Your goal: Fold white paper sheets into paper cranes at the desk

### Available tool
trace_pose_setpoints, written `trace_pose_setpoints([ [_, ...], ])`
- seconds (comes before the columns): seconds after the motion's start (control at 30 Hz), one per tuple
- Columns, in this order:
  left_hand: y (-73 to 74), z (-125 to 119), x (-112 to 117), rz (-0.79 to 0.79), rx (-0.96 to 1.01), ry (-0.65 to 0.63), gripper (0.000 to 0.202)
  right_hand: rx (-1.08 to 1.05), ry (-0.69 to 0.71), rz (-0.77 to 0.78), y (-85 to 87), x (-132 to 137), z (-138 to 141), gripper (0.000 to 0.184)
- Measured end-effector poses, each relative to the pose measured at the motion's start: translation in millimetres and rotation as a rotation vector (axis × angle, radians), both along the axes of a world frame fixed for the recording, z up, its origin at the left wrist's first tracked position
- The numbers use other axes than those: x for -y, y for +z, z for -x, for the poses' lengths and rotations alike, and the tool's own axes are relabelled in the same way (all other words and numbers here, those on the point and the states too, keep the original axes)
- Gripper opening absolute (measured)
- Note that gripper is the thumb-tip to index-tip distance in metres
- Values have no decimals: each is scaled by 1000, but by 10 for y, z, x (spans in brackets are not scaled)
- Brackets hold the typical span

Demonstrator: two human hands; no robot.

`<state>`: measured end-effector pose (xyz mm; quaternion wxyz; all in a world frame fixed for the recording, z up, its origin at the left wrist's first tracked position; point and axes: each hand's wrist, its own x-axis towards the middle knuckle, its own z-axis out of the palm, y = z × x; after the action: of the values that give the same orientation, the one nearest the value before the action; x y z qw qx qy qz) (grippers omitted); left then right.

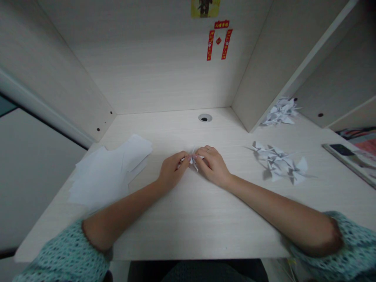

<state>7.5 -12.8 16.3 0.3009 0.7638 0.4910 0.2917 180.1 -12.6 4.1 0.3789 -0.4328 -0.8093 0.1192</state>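
Note:
Both hands meet at the middle of a pale wooden desk (182, 219). My left hand (172, 171) pinches the left side of a small folded white paper piece (193, 159). My right hand (212, 164), a ring on one finger, pinches its right side. The paper is mostly hidden between the fingertips. A loose stack of white paper sheets (110, 172) lies to the left of my left hand. A heap of several folded white paper figures (279, 162) lies to the right of my right hand.
A second heap of folded paper figures (280, 111) sits in the side compartment at the back right. A cable hole (205, 117) is at the desk's back. A dark phone on a book (349, 156) lies at the far right. Partition walls enclose the desk.

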Motion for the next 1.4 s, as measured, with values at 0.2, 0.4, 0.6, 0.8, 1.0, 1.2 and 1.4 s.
trace_pose_setpoints([
  [0.2, 23, -18, -8, 18, -2, -26, 38, 18, 49, -8, -9, 9, -1, 28],
  [0.4, 25, -34, -7, 26, -14, -25, 37, 21, 22, -18, -5, 28, 5, 24],
  [0.6, -46, 5, -60, 110, 183, -38, 34, -165, 39, 76, -10, 11, 16, 28],
  [0.8, -44, 14, -104, 130, 257, -34, 36, -368, 35, 207, -74, -30, 22, 31],
  [1.0, -58, 22, -133, 135, 331, -48, 37, -501, 29, 317, -112, -73, 28, 37],
  [1.2, -104, 53, -147, 120, 377, -70, 40, -558, 81, 371, -93, -82, 24, 41],
  [1.4, -114, 71, -154, 124, 406, -62, 41, -615, 109, 412, -77, -77, 21, 40],
])
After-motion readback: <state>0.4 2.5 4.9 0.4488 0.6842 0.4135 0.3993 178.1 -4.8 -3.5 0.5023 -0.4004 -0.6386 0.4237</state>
